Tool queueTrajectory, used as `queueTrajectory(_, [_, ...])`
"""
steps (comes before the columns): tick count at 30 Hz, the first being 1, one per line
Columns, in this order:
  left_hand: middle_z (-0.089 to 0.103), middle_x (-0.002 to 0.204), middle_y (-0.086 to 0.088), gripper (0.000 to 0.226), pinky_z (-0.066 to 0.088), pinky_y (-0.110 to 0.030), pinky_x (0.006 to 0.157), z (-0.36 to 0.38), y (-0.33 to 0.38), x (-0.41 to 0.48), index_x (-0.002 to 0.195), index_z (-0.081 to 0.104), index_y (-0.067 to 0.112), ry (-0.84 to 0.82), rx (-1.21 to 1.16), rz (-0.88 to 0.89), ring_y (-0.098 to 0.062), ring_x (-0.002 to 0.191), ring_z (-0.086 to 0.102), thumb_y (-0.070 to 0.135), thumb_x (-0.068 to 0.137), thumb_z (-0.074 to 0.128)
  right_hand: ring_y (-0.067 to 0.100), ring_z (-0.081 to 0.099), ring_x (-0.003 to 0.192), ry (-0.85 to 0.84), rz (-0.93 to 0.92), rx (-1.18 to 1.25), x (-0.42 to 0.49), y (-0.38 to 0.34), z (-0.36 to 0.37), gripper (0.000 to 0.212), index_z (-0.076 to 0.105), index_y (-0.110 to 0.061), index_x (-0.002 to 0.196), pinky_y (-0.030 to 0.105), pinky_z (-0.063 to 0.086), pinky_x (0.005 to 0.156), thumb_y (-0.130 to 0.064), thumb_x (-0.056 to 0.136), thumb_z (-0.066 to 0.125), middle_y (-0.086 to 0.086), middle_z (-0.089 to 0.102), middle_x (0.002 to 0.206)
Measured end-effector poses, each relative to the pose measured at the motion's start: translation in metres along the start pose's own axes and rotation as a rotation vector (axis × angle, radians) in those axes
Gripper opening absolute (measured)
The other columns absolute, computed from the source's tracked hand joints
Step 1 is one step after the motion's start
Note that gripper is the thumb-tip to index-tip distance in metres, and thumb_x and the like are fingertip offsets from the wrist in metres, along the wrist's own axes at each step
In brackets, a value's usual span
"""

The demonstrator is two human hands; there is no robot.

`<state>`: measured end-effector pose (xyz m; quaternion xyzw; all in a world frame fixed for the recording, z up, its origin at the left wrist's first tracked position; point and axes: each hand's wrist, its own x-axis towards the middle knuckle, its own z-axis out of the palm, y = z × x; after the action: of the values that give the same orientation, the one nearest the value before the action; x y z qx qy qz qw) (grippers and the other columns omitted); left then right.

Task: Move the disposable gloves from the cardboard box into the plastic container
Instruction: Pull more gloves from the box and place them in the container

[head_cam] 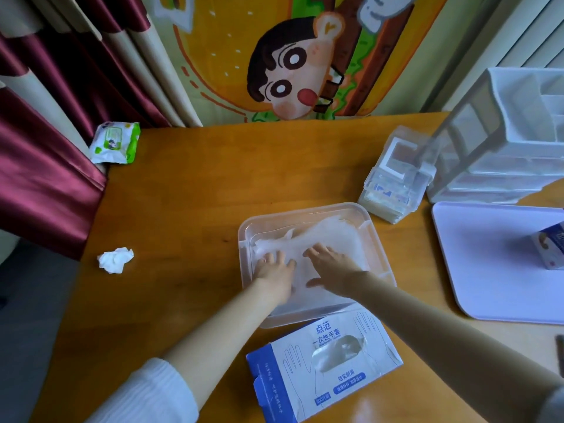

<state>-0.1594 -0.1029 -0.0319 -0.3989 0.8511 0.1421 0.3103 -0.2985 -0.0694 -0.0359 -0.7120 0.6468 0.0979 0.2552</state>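
In the container (305,208): gloves (323,236) lie flat, long axis slanting from near-left to far-right.
Left hand (274,270): fingers spread, pressing the pile's near-left end.
Right hand (332,270): fingers straight, flat on its middle.
Box (323,364): just beside the container, under the forearms.

Wipes pkt (114,142) & crumpled tissue (115,259) on table (198,193) left; clear boxes (393,184), white drawer unit (512,154), tray (488,264) w/ carton (549,248) rt.
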Motion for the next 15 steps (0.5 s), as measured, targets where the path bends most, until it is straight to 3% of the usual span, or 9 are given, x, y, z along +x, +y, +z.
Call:
queueTrajectory(3, [-0.005,0.158,-0.018,0.08,0.021,-0.053,0.112,0.008,0.003,0.006,0.154,-0.001,0.017,-0.119,0.03,-0.055,-0.046,0.142,0.01,0.032,0.095,0.052,0.029,0.036,0.128,-0.031,0.041,-0.093,0.009,0.006,0.01,0.078,0.024,-0.011,0.144,0.039,0.039,0.1,-0.034,0.084,0.068,0.009,0.028,0.145])
queueTrajectory(8, [-0.017,0.157,-0.017,0.094,0.03,-0.048,0.109,0.012,0.008,0.011,0.151,-0.017,0.017,-0.167,0.139,-0.095,-0.048,0.142,0.004,0.014,0.092,0.056,0.03,0.031,0.132,-0.067,0.138,-0.29,0.012,0.019,0.011,0.099,0.011,-0.016,0.148,0.04,0.03,0.109,-0.046,0.077,0.072,0.008,0.022,0.147])
queueTrajectory(15, [-0.025,0.156,-0.016,0.095,0.038,-0.046,0.104,0.017,0.008,0.015,0.149,-0.023,0.02,-0.175,0.099,-0.094,-0.049,0.142,-0.001,0.003,0.092,0.052,0.03,0.031,0.134,-0.114,0.091,-0.254,0.011,0.024,0.002,0.099,0.011,-0.015,0.149,0.037,0.027,0.112,-0.038,0.077,0.074,0.01,0.022,0.148])
